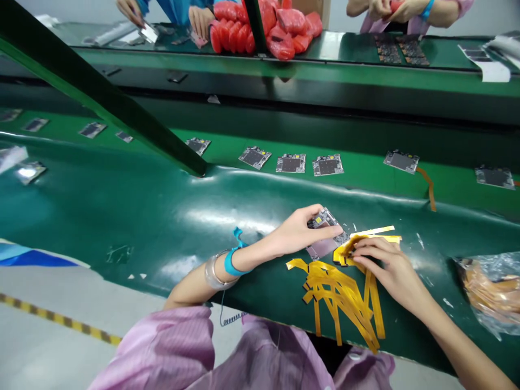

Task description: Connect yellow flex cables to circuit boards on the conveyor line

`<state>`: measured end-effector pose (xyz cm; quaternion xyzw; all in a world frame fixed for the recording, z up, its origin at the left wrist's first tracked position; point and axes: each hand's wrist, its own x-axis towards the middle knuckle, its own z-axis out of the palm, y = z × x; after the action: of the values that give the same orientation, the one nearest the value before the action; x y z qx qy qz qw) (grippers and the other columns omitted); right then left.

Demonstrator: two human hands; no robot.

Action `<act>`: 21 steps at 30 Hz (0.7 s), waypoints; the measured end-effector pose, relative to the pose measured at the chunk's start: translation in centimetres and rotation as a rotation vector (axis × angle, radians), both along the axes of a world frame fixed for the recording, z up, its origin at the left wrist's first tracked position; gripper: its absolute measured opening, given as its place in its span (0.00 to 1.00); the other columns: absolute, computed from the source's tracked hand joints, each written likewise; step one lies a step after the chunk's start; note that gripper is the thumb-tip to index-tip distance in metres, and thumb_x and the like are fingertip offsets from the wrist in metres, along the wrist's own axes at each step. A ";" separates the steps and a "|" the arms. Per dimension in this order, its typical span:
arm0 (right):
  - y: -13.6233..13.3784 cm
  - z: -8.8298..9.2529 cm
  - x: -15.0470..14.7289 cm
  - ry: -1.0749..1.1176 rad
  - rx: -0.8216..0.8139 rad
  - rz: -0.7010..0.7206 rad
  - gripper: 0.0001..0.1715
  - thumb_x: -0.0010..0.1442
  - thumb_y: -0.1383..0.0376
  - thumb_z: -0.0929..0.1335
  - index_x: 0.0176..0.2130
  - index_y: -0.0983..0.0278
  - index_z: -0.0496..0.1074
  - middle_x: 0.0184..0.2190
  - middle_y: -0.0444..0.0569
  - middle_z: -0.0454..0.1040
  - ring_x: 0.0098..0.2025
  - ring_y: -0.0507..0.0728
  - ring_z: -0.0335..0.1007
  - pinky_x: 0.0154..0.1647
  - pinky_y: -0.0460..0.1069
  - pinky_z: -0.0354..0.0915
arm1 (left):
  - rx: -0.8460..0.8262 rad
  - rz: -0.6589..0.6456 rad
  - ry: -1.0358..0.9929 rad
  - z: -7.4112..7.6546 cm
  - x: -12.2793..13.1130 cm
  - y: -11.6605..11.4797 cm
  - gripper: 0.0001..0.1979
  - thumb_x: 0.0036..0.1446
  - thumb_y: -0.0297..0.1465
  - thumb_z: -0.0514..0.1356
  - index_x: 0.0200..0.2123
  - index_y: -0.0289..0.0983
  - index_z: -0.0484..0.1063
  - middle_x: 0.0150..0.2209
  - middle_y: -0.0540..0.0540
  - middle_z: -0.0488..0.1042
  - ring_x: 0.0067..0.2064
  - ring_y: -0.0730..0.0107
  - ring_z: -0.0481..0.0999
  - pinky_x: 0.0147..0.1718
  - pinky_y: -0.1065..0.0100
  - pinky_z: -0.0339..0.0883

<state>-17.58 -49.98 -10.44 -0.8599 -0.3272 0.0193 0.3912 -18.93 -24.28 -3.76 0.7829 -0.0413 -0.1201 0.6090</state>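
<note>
Between the thumb and fingers of my left hand point(298, 230) is a circuit board point(324, 246), tilted over the green mat. My right hand point(385, 257) is just to its right, its fingers bent and pinched at the end of a yellow flex cable point(344, 250). That cable end is close to the board's right edge; I cannot tell whether they touch. Under and in front of both hands lies a loose heap of yellow flex cables point(339, 287), some hanging over the mat's near edge. A blue wrist strap point(232, 262) circles my left wrist.
Several circuit boards point(291, 163) lie along the green belt beyond the mat. One board point(401, 161) has an orange cable point(428, 189) attached. A plastic bag of cables point(493, 292) sits at right. A green post point(122, 108) slants across the left. Co-workers' hands handle parts beside red bundles point(280, 27).
</note>
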 end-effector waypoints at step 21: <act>1.5 4.5 -2.7 1.024 0.283 0.024 0.12 0.56 0.60 0.76 0.27 0.64 0.75 0.36 0.49 0.78 0.34 0.54 0.76 0.32 0.46 0.72 | 0.218 -0.381 0.193 1.0 -2.9 -0.9 0.10 0.57 0.36 0.62 0.32 0.37 0.65 0.24 0.54 0.73 0.24 0.77 0.69 0.21 0.77 0.59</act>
<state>-20.29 -48.48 -5.90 -0.6756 -0.1036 0.3967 0.6128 -21.83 -25.13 -2.76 0.8071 -0.1168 -0.3110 0.4882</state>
